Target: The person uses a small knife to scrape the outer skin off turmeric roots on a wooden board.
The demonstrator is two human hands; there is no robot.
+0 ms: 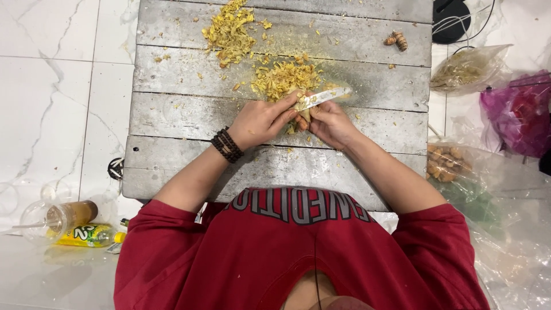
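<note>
My left hand, with dark bead bracelets at the wrist, pinches a small yellowish root piece over a grey wooden board. My right hand grips a knife whose blade lies against that piece and points right. Just beyond my hands lies a heap of yellow peelings, with a second heap farther back on the left. One whole knobbly root rests at the board's far right.
Clear plastic bags with roots and shreds lie on the right, beside a purple bag. At lower left on the white marble floor are a plastic cup with straw and a yellow-green bottle.
</note>
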